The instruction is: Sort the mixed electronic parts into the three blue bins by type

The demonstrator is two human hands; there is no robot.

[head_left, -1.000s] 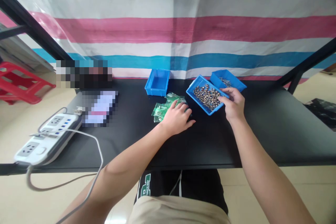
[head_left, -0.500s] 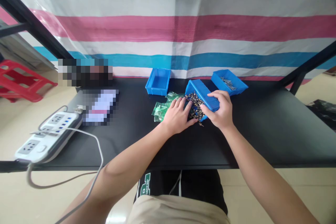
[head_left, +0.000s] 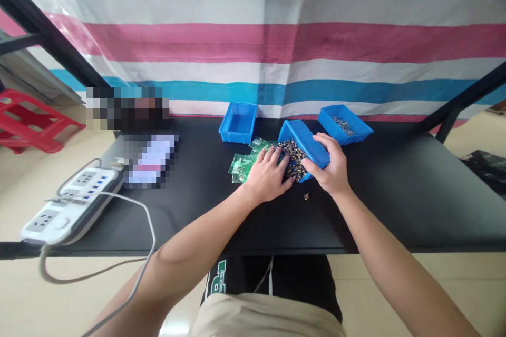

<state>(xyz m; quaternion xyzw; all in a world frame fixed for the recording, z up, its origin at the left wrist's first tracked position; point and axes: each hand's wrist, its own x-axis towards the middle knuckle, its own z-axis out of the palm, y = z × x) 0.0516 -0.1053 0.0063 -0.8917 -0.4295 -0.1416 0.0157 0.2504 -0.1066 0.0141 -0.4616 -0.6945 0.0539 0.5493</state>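
My right hand (head_left: 329, 166) grips a blue plastic bin (head_left: 306, 139) that is tipped onto its side, its opening facing left. Many small metal fasteners (head_left: 294, 160), too small to name exactly, lie heaped in and at its mouth. With fingers spread, my left hand (head_left: 269, 175) rests against the left side of the heap, fingertips near the metal pieces. Green-printed clear packets (head_left: 242, 164) lie beside and partly under my left hand. One loose metal piece (head_left: 306, 196) sits on the black table just in front of the bin.
An upright blue bin (head_left: 237, 124) stands behind the packets. Another blue bin (head_left: 344, 124) at the back right holds thin metal pins. On the left are a white power strip (head_left: 75, 205) with cables and a pixelated phone-like object (head_left: 152, 160). Black frame posts rise at both sides.
One metal piece has dropped from the bin's mouth onto the table in front. My right hand and the tipped bin have shifted very slightly left; my left hand is nearly still.
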